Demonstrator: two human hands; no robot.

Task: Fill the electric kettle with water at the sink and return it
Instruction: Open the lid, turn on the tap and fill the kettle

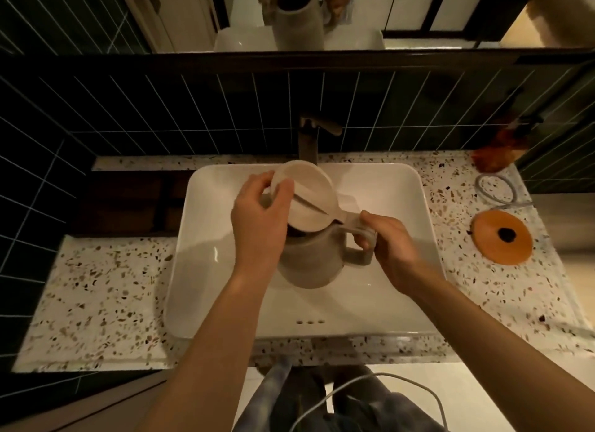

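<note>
Your forearms reach over the white sink [206, 270]. R hand [391, 251] is clenched round the handle of the kettle [309, 264], held above the basin below the faucet [309, 135]. L hand [260, 219] grips the lid [306, 194], tilted open. Orange base [502, 238] sits on the counter [96, 302], right of sink.

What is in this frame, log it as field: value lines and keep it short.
setting: white sink set in a speckled countertop, dark tiled wall behind
kettle: held over the basin, lid swung open
right hand: grips the kettle handle
left hand: on the open lid's edge
faucet: behind the kettle, no water stream visible
kettle base: orange disc on the counter to the right, cord coiled behind it
water level: cannot tell
</note>
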